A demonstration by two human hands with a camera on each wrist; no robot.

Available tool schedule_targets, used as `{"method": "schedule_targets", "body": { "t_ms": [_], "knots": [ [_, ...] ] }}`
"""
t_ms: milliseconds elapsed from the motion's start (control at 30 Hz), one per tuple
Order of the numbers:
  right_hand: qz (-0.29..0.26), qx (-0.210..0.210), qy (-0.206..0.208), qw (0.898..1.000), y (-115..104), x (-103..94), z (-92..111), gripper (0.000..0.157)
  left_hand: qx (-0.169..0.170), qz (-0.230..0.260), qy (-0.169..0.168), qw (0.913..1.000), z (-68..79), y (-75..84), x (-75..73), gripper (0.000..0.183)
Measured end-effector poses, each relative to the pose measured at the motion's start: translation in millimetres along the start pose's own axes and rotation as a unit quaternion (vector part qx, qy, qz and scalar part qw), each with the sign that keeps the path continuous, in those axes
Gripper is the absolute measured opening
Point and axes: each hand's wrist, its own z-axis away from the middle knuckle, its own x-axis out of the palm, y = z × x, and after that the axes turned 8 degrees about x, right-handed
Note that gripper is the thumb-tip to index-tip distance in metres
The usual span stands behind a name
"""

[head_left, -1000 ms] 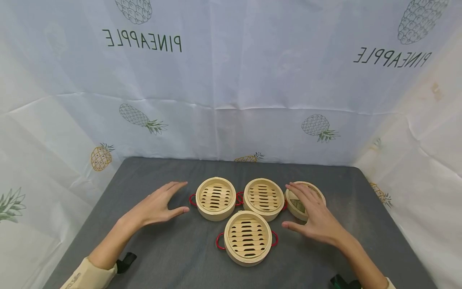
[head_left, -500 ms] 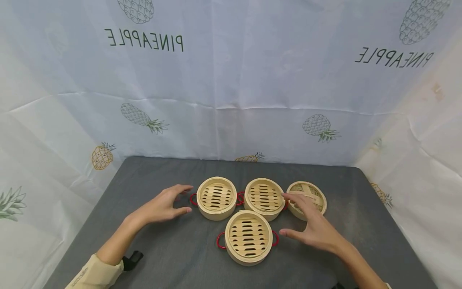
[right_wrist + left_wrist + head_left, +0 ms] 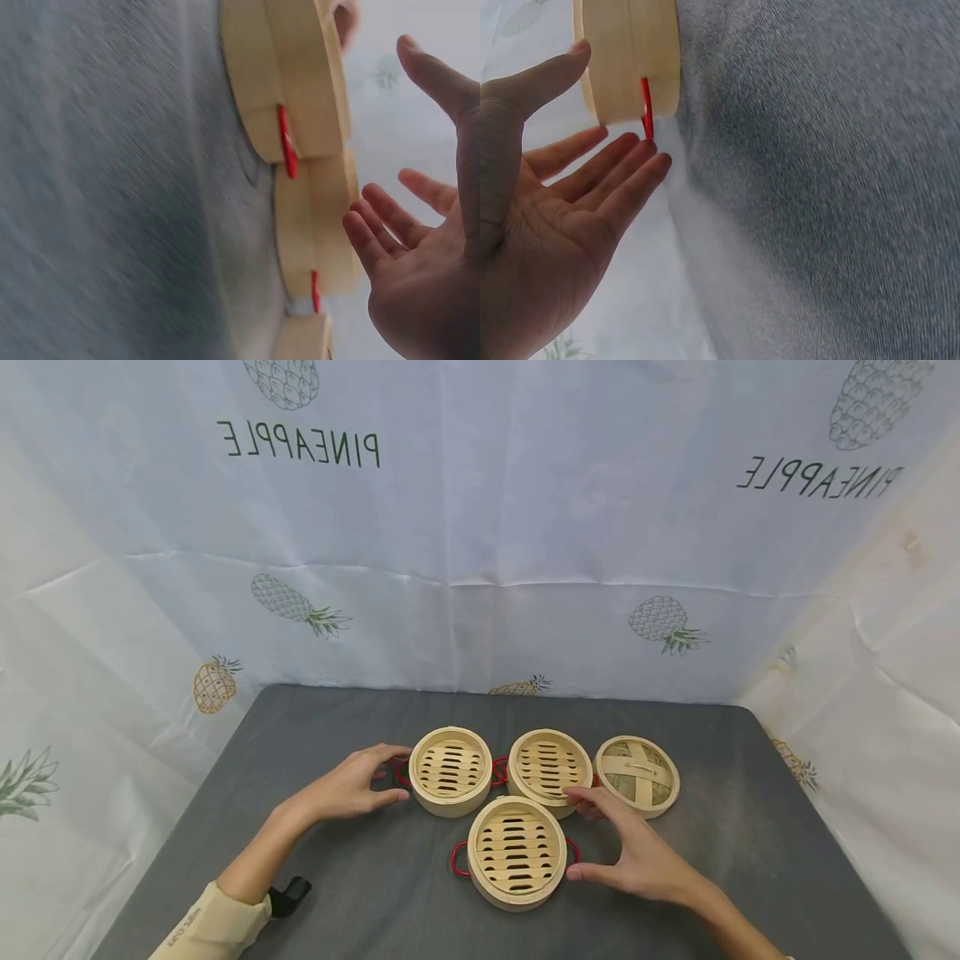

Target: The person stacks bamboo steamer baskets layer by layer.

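Observation:
Three round bamboo steamer baskets with slatted floors and red side handles stand on the dark table. My left hand [image 3: 352,789] is at the left basket [image 3: 450,808], thumb and fingers spread. In the left wrist view its fingertips lie close to that basket's red handle [image 3: 646,109]; whether they touch, I cannot tell. My right hand [image 3: 637,852] reaches towards the front basket [image 3: 512,900]. Its thumb is by that basket's right handle, and its fingertips overlap the edge of the back middle basket [image 3: 550,768]. Both palms hold nothing.
A woven bamboo lid [image 3: 641,777] lies on the table right of the back middle basket. Behind the dark table [image 3: 322,893] hangs a white curtain [image 3: 480,527] with pineapple prints. Beside my left wrist is a black strap end [image 3: 288,897].
My left hand has moved right, up to the left basket. The right hand has come away from over the lid, left and nearer, to the front basket. The baskets stay in place.

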Motion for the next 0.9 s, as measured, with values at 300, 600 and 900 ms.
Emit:
{"method": "schedule_targets", "body": {
  "t_ms": [300,600,900],
  "knots": [
    [-0.036,-0.004,-0.013,0.999,-1,22.6,2,0.099,-0.004,0.014,0.006,0.9999,-7.8,3.1,4.3,0.068],
    [-0.049,0.005,-0.014,0.999,-5,32.5,1,0.102,-0.012,0.032,0.011,0.9994,-11.4,2.1,5.3,0.068],
    [-0.038,0.011,-0.005,0.999,-7,37.9,4,0.107,-0.013,0.031,0.015,0.9993,-13.5,1.5,5.5,0.064]
  ]
}}
